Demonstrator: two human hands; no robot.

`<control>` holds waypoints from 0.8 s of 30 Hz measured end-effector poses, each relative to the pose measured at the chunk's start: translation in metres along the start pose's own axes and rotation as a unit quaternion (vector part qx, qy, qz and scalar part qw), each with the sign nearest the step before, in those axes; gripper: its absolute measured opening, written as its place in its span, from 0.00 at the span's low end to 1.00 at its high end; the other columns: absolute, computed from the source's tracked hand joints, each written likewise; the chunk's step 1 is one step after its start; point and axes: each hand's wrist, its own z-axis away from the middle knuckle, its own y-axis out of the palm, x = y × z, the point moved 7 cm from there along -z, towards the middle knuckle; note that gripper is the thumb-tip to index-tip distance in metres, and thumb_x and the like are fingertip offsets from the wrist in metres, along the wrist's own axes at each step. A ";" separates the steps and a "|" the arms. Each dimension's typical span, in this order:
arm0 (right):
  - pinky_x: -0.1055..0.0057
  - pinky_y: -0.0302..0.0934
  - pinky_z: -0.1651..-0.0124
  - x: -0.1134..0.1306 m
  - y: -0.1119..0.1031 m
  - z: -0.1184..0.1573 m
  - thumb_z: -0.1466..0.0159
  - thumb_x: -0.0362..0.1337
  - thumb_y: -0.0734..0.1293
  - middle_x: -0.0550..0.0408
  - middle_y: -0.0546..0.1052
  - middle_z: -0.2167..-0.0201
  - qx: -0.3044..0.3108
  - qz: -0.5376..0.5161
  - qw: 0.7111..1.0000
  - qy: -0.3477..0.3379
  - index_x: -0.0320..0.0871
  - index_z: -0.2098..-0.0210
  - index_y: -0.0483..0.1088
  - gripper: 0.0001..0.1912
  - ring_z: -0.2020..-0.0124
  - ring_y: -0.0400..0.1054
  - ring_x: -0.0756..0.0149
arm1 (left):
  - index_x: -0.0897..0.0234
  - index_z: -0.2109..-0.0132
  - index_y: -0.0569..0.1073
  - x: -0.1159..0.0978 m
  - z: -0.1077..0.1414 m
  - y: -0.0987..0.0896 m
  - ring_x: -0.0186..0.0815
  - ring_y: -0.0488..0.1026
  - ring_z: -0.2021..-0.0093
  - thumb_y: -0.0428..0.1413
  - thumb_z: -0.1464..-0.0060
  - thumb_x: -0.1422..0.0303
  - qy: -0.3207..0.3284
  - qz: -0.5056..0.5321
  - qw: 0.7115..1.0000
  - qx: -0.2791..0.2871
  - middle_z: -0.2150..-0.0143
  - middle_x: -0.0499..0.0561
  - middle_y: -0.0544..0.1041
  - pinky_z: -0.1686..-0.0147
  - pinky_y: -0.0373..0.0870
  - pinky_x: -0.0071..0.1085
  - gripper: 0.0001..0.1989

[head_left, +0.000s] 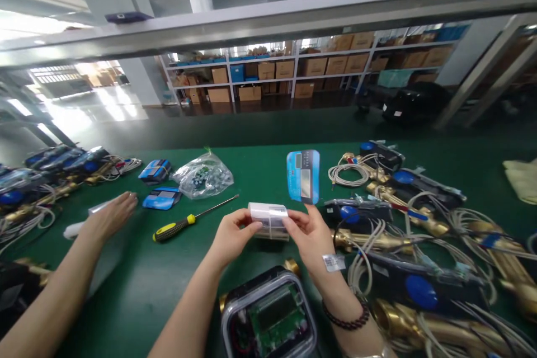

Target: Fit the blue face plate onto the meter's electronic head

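Meter [271, 316], its green board showing under a clear cover, is lying nearest, just below both wrists. Above it, the left hand [230, 238] and right hand [309, 238] are pinching a label roll [269, 220] between closed fingertips. A blue faceplate [303, 175] is standing just beyond the right fingers, perhaps held by them. Left of the left hand, a screwdriver [191, 218] is lying, and another person's hand [109, 217] is resting flat farther left.
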 end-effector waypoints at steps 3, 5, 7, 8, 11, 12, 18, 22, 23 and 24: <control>0.69 0.68 0.67 -0.005 0.006 0.005 0.48 0.45 0.72 0.57 0.76 0.73 0.035 -0.029 0.999 0.004 0.43 0.47 0.62 0.32 0.72 0.71 0.64 | 0.68 0.59 0.77 -0.004 0.005 0.010 0.39 0.74 0.61 0.64 0.57 0.63 0.001 0.027 0.999 0.042 0.61 0.55 0.79 0.57 0.69 0.32 0.18; 0.72 0.67 0.70 -0.002 0.008 0.007 0.49 0.42 0.73 0.57 0.76 0.72 0.045 -0.003 0.999 -0.003 0.43 0.50 0.64 0.29 0.74 0.71 0.67 | 0.68 0.55 0.76 -0.005 0.006 0.013 0.40 0.74 0.58 0.65 0.58 0.61 -0.015 0.069 0.996 0.045 0.59 0.55 0.79 0.56 0.70 0.33 0.22; 0.75 0.67 0.71 0.006 0.009 0.008 0.50 0.38 0.72 0.54 0.77 0.65 0.047 0.012 0.999 -0.025 0.44 0.51 0.65 0.27 0.75 0.70 0.71 | 0.69 0.55 0.76 -0.005 0.007 0.014 0.41 0.75 0.59 0.67 0.60 0.59 -0.031 0.096 0.994 0.031 0.59 0.56 0.79 0.56 0.71 0.34 0.25; 0.75 0.68 0.71 0.012 0.009 0.008 0.50 0.37 0.72 0.52 0.77 0.60 0.041 0.012 0.998 -0.042 0.45 0.51 0.64 0.27 0.74 0.70 0.72 | 0.69 0.55 0.76 -0.006 0.008 0.015 0.41 0.75 0.59 0.67 0.61 0.59 -0.037 0.104 0.994 0.026 0.60 0.56 0.79 0.56 0.71 0.34 0.26; 0.74 0.70 0.67 0.026 0.009 0.010 0.48 0.35 0.71 0.50 0.75 0.53 0.034 -0.003 0.995 -0.090 0.46 0.50 0.63 0.27 0.71 0.72 0.71 | 0.69 0.55 0.76 -0.006 0.010 0.017 0.41 0.75 0.59 0.68 0.62 0.59 -0.053 0.117 0.991 0.020 0.62 0.55 0.79 0.57 0.71 0.33 0.27; 0.73 0.70 0.66 0.027 0.010 0.010 0.48 0.35 0.71 0.50 0.76 0.55 0.040 -0.001 0.994 -0.097 0.46 0.51 0.64 0.25 0.70 0.72 0.70 | 0.70 0.56 0.76 -0.005 0.010 0.018 0.41 0.75 0.60 0.67 0.62 0.58 -0.058 0.117 0.991 0.019 0.63 0.55 0.79 0.57 0.71 0.33 0.26; 0.70 0.70 0.63 0.028 0.012 0.012 0.43 0.35 0.67 0.52 0.79 0.66 0.087 0.135 0.978 -0.133 0.44 0.60 0.71 0.11 0.69 0.73 0.66 | 0.69 0.48 0.70 -0.015 0.011 -0.024 0.41 0.73 0.57 0.58 0.51 0.60 0.066 -0.009 0.978 -0.200 0.55 0.59 0.76 0.57 0.71 0.37 0.25; 0.68 0.70 0.59 0.025 0.024 0.018 0.42 0.31 0.63 0.55 0.79 0.62 0.227 0.191 0.946 -0.134 0.48 0.46 0.68 0.24 0.67 0.72 0.67 | 0.61 0.45 0.70 -0.041 0.014 -0.007 0.42 0.63 0.41 0.52 0.43 0.65 0.236 -0.200 0.948 -0.072 0.42 0.57 0.69 0.41 0.61 0.42 0.19; 0.68 0.70 0.59 0.024 0.027 0.020 0.42 0.30 0.63 0.55 0.78 0.61 0.253 0.179 0.942 -0.125 0.49 0.43 0.66 0.27 0.67 0.72 0.68 | 0.60 0.47 0.72 -0.040 0.015 0.007 0.42 0.63 0.40 0.49 0.41 0.65 0.235 -0.214 0.948 0.022 0.43 0.56 0.70 0.40 0.59 0.42 0.16; 0.69 0.69 0.59 0.023 0.028 0.021 0.42 0.30 0.63 0.55 0.78 0.61 0.271 0.161 0.942 -0.115 0.49 0.42 0.65 0.28 0.67 0.72 0.68 | 0.60 0.48 0.74 -0.037 0.017 0.018 0.41 0.64 0.41 0.47 0.39 0.65 0.216 -0.216 0.947 0.103 0.45 0.55 0.72 0.40 0.59 0.40 0.16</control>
